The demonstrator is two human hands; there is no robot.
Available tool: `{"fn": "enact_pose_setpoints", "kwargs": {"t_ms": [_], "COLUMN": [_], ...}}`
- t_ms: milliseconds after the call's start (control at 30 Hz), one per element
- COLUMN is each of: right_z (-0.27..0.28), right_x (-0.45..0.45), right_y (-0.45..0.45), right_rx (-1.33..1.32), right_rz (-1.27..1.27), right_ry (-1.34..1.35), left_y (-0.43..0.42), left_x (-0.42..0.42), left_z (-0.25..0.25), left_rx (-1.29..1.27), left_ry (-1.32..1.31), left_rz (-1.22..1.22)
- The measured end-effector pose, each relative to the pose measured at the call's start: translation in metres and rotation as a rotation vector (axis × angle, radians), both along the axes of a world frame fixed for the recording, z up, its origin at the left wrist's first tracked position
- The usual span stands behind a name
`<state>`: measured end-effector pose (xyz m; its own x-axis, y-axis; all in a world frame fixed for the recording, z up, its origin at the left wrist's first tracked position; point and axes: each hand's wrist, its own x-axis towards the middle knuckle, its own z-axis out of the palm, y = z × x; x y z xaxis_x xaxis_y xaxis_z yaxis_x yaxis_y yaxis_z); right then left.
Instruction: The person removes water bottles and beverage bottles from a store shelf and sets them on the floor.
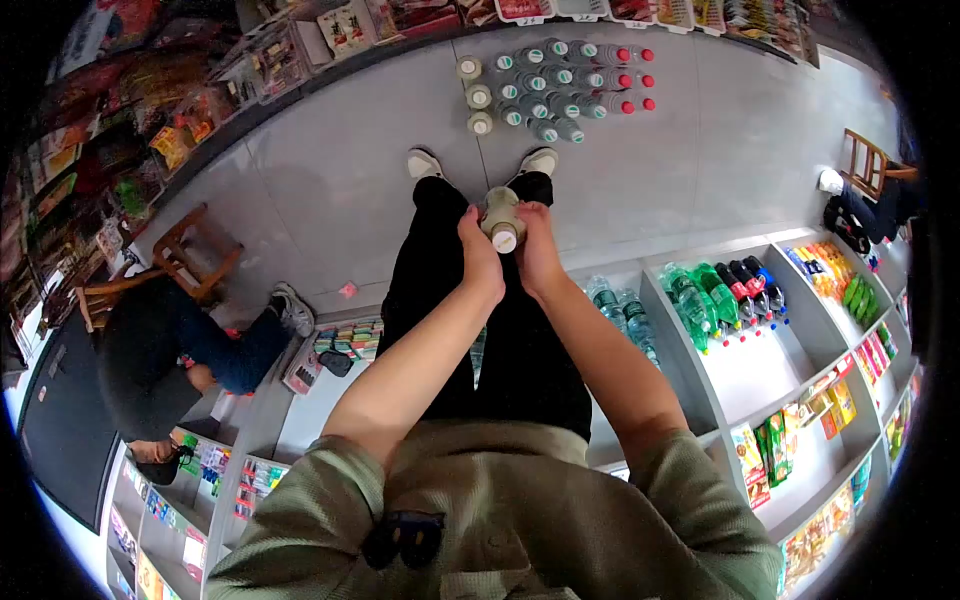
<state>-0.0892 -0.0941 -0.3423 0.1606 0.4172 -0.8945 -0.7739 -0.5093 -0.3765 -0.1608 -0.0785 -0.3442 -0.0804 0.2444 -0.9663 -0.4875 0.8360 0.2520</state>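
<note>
A bottle (501, 215) with a white cap and pale, cloudy contents is held between both my hands, above the floor and in front of my legs. My left hand (482, 252) is wrapped round one side of it, and my right hand (538, 247) grips the other side. The cap end points toward me. Beyond my shoes, several bottles stand upright in rows on the floor: a short column of pale bottles with cream caps (479, 97), clear bottles with white-and-green caps (535, 85), and bottles with red caps (627, 82).
Shelves with green soda bottles (700, 300) and dark cola bottles (750, 285) lie to my right. Packaged snacks fill a long rack (270, 70) ahead. A person in dark clothes (150, 350) sits at left near a wooden chair (195, 255); another person's legs (875, 215) show at right.
</note>
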Motion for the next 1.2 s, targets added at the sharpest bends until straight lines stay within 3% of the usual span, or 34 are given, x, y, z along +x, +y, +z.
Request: {"fn": "enact_pose_setpoints", "kwargs": {"t_ms": [233,433,633,833,1200], "right_z": [-0.145,-0.241,-0.292,-0.346,-0.339], "right_x": [-0.016,-0.019,-0.010,-0.007,-0.003], "right_y": [0.000,0.010,0.027,0.015,0.040], "right_rx": [-0.155,-0.208,-0.214,-0.185,-0.221], "right_rz": [0.065,0.110,0.081,0.056,0.079], "right_ry": [-0.034,-0.088,-0.044,-0.061,-0.084], "left_y": [-0.003,0.013,0.019,0.018,0.043], "left_x": [-0.013,-0.017,-0.022,-0.025,-0.009], "left_z": [-0.138,-0.226,-0.296,-0.336,-0.327], "left_rx": [-0.142,-0.048,-0.074,-0.060,0.016], "left_ry": [0.001,-0.007,-0.006,-0.045,-0.126], "left_rz": [0.029,-0.052,-0.123,-0.127,-0.069]}}
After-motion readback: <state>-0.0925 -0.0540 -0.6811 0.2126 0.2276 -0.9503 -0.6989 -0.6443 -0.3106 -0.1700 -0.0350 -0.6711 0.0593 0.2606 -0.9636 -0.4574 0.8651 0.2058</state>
